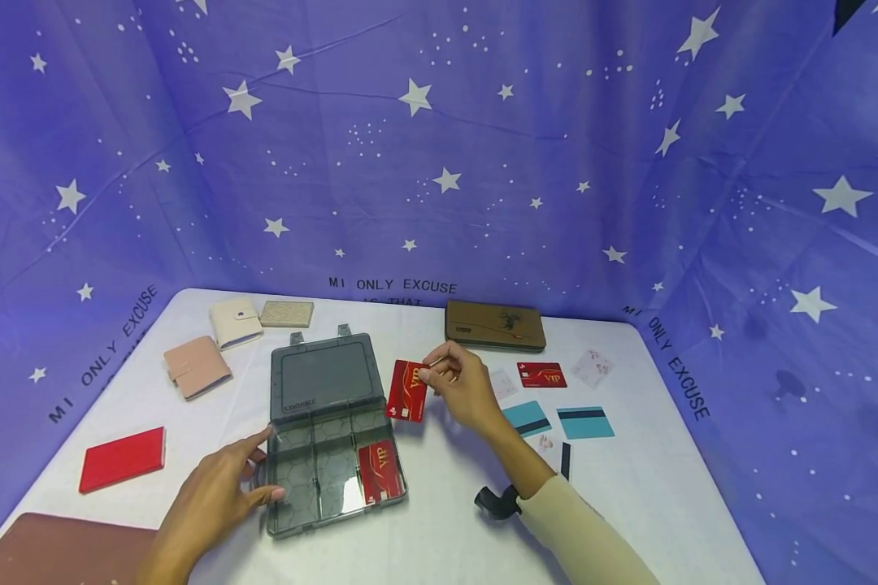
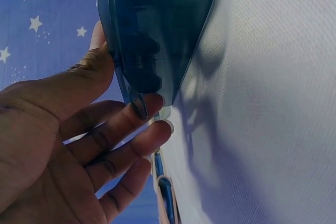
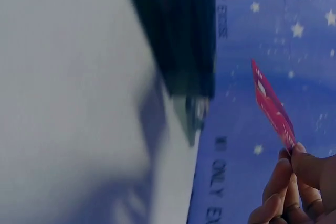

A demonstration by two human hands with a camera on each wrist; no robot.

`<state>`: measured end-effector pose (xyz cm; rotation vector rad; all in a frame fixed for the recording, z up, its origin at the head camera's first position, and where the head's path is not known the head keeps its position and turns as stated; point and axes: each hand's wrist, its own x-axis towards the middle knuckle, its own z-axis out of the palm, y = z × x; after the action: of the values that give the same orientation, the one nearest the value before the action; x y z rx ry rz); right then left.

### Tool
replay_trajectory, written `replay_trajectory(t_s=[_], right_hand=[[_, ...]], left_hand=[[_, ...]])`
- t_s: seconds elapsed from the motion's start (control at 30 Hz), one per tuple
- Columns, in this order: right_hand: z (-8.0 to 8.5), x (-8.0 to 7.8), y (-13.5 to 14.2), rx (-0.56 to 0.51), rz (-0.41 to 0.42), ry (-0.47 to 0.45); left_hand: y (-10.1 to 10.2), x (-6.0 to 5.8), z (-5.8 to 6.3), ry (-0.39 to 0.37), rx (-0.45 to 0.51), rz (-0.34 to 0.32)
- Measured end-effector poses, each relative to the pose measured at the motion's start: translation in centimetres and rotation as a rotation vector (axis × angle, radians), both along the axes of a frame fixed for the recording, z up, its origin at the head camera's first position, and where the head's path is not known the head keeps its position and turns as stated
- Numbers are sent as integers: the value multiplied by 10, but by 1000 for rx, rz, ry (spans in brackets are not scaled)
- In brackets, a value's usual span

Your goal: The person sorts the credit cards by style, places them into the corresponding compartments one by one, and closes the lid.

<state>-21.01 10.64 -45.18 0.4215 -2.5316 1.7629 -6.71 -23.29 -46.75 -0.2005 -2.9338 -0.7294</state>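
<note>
My right hand (image 1: 462, 388) pinches a red VIP card (image 1: 407, 392) between thumb and fingers. It is raised beside the right edge of an open grey transparent compartment box (image 1: 315, 513). In the right wrist view the card (image 3: 272, 106) tilts up from the fingertips. Another red VIP card (image 1: 379, 471) lies in the box's right compartment. The left hand (image 1: 215, 491) grips the box's left side, thumb over the rim and fingers along the outer wall. In the left wrist view the thumb and fingers of that hand (image 2: 79, 124) meet the box corner (image 2: 157, 30).
Right of the box lie a red card (image 1: 542, 374), teal cards (image 1: 585, 422), pale cards and a black bent object (image 1: 497, 504). A brown wallet (image 1: 493, 323) sits at the back. Pink (image 1: 197, 367) and cream (image 1: 236, 322) wallets and a red case (image 1: 123, 460) lie left.
</note>
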Motion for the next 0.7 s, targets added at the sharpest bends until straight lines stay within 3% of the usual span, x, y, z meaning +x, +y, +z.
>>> replay_trajectory(t_s=[0.1,0.2,0.43,0.57,0.7], right_hand=[[5,15,-8,-7,58,-17],[3,29,-16,60,103,-4],[-9,53,-35,216,188,103],[-14,60,-41,340,175,177],[-18,62,-42,536,139,265]], left_hand=[[0,0,0,4,0,0],[0,0,0,1,2,1],[0,1,0,-7,-1,7],[0,1,-1,-4,1,5],[0,0,-1,2,3,4]])
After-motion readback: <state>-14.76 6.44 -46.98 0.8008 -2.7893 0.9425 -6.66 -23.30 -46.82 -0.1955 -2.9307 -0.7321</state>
